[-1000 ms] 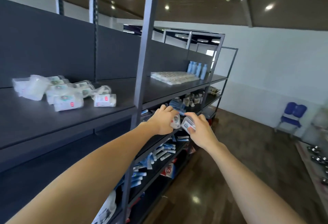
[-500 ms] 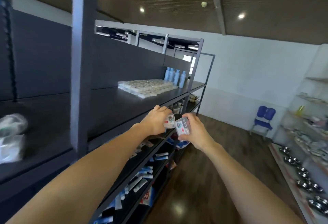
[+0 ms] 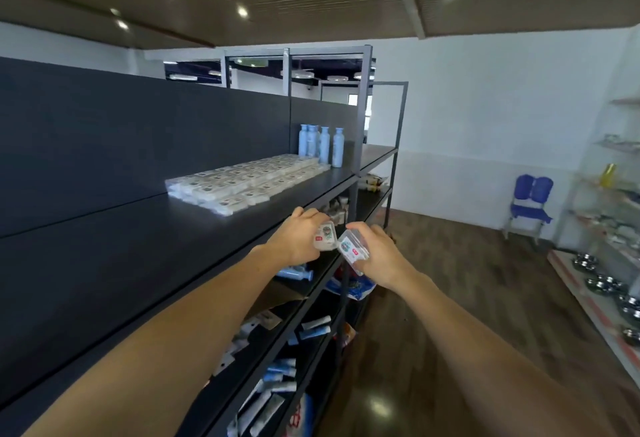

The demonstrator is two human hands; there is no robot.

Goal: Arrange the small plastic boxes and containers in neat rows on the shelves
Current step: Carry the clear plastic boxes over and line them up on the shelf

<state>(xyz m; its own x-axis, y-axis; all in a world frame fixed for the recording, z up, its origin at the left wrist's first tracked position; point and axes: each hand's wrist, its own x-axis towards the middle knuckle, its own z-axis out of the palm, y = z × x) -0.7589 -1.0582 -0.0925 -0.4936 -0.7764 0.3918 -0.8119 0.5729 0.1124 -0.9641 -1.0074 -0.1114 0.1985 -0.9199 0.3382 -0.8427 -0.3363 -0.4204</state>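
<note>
Boxes in hand: two small clear plastic ones with printed labels. Left hand has its fingers curled round one box; right hand pinches the other box between thumb and fingers. Near corners of the two almost touch. Both are held off the front edge of the dark shelf, not resting on it.

Risks, as judged:
- Both boxes hang over open floor; a loosened pinch would drop one, and the smooth plastic looks slippery.
- Arranged block of boxes lies ahead of the left hand, well apart. Setting a box down too hard against it could push the rows askew.

Counts:
- Held boxes: 2.
- Boxes in block: too many and too blurred to count.
- Blue bottles beyond the block: 4.
- Blue chair, far right of the right hand: 1.
</note>
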